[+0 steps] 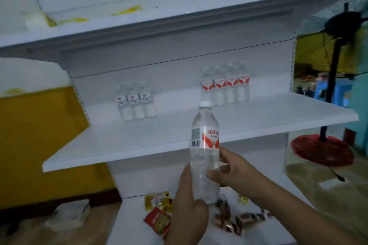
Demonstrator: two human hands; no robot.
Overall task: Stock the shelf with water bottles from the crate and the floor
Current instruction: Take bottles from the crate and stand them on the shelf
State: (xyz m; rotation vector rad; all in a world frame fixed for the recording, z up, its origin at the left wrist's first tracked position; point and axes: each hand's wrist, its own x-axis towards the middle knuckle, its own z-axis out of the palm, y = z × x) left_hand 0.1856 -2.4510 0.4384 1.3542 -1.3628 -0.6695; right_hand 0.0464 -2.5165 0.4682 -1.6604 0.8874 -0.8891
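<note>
At the bottom centre of the frame, two bare hands hold one clear water bottle (205,151) upright. The left hand (188,211), lowest in the picture, wraps around the bottle's base, thumb on the front and fingers curled behind. The right hand (237,171) comes in from the lower right and grips the bottle's middle, its fingers curled across the clear plastic just below the label. The bottle has a white cap and a white label with red markings and a barcode; it sits in front of the middle shelf's front edge.

Below and behind the hands, on the white bottom shelf (131,225), lie scattered small packets (157,219) in red and yellow, and to the right some shiny copper-coloured wrapped pieces (229,223), blurred.

Further back, the white middle shelf (119,141) spans the centre of the frame. At its rear stand two groups of water bottles against the back panel: a group of three bottles (136,101) left of centre and a group of four bottles (226,85) right of centre, well apart from each other.

Above, the upper shelf (99,28) crosses the top of the frame, with blurred yellow items (127,11) on it.

At the left edge is a yellow and white wall (35,125). At the right edge stands a black fan pole on a red round base (320,150).
</note>
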